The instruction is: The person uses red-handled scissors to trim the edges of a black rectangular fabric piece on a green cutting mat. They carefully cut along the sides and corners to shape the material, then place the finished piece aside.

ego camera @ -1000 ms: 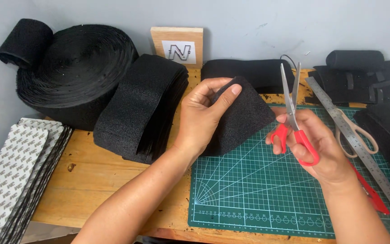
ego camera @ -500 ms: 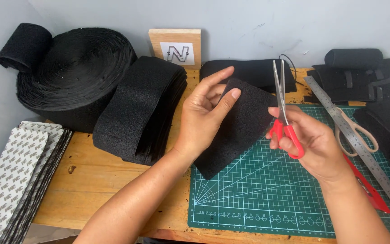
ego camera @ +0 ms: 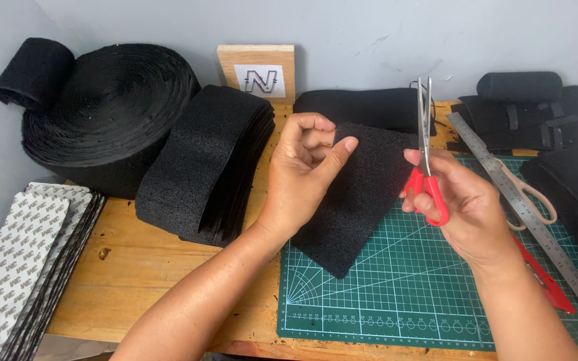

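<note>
So the person's left hand [ego camera: 306, 177] is pinching a black foam piece [ego camera: 359, 200] by its upper edge, thumb in front and fingers curled behind, holding it up so its lower corner hangs just over the green cutting mat [ego camera: 403, 294]. The right hand [ego camera: 463, 207] is clenched around the red handles of a pair of scissors [ego camera: 426, 144], blades pointing straight up and pretty much shut, sitting right at the foam's right edge; can't tell if the blades actually touch it. Everything else is easiest to place off the mat: a steel ruler [ego camera: 530, 217] lies diagonally across its right side, with a second pair of scissors with beige handles [ego camera: 536, 200] tucked by it and a red-handled tool [ego camera: 546, 284] partly under the right forearm. Left of the mat is a stack of black foam strips [ego camera: 205, 170], and further left a big roll of black material [ego camera: 105, 107]. Far left of the mat, at the table edge, are sheets with white patterned backing [ego camera: 18, 261]. Behind the mat is a small wooden block [ego camera: 257, 70] against the wall, and more black pieces [ego camera: 536, 110] are piled at its far right corner.
</note>
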